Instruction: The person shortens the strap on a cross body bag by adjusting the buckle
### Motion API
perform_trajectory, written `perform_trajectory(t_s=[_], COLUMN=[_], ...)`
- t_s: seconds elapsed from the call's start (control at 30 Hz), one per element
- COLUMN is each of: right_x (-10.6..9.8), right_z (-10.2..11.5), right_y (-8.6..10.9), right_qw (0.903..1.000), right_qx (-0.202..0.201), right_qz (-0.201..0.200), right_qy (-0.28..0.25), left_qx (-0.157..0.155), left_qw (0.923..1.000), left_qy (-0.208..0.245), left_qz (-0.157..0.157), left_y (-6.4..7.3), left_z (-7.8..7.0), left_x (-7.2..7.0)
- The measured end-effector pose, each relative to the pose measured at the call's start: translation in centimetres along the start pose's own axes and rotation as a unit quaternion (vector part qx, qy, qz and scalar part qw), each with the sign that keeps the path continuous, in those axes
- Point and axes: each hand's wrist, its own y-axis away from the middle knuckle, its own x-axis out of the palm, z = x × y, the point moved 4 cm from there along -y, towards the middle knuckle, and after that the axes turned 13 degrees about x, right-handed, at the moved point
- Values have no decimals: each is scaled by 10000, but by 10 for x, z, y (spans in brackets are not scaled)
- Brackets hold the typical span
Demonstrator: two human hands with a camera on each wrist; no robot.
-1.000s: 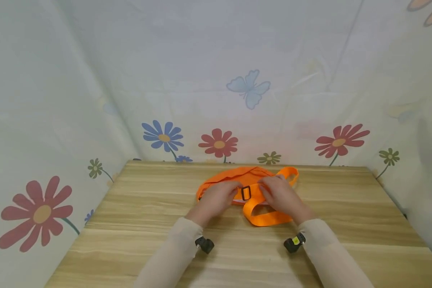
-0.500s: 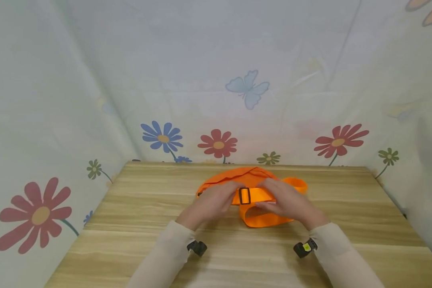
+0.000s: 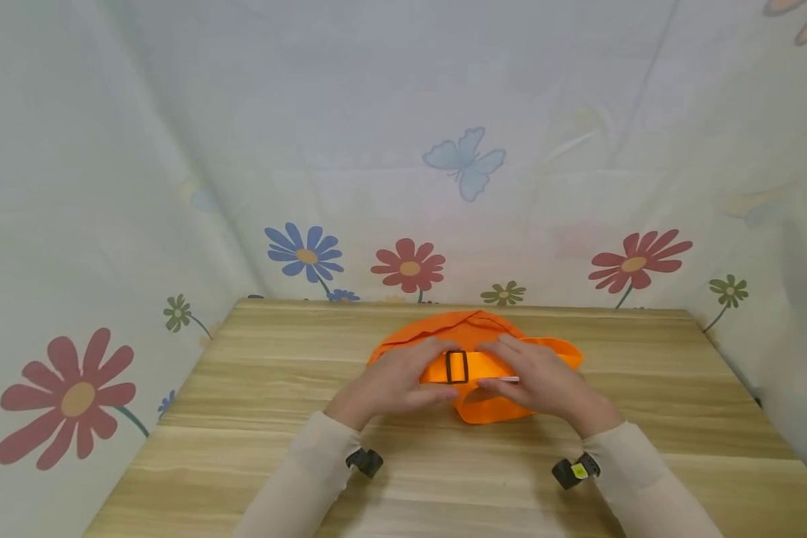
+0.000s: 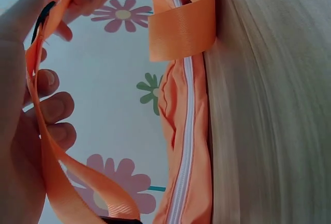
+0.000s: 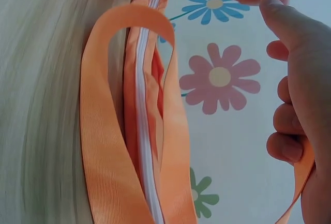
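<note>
An orange waist bag with a white zipper rests on the table, behind both hands. Its orange strap is stretched between the hands and runs through a black slide buckle. My left hand grips the strap on the buckle's left side, fingers curled round the webbing. On the right, my right hand pinches the strap near the buckle between thumb and fingers. A loose strap loop hangs in front of the bag. Part of another black fitting shows at the bottom of the left wrist view.
The wood-grain table reaches back to a pale cloth backdrop printed with flowers and a butterfly. Another bend of strap sticks out to the right of the right hand.
Both wrists have moved slightly outward and the hands now lie flatter along the strap. The strap bend at the right has shifted further right and lower. The bag has stayed in place.
</note>
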Motion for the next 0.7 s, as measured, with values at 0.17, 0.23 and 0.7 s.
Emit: perform_trajectory(t_s=[0.17, 0.23, 0.7], right_x=[-4, -5, -5], right_z=[7, 9, 26], right_y=[0, 1, 2], right_qw=[9998, 9994, 9948], right_qx=[-97, -188, -695], right_qz=[-130, -227, -717], right_qy=[68, 152, -218], left_qx=[121, 148, -60], left_qw=[9993, 9987, 9990], left_qy=[-215, -325, 37], left_qz=[-272, -374, -449], left_y=[0, 0, 4], left_z=[-2, -2, -2], left_x=[-3, -4, -5])
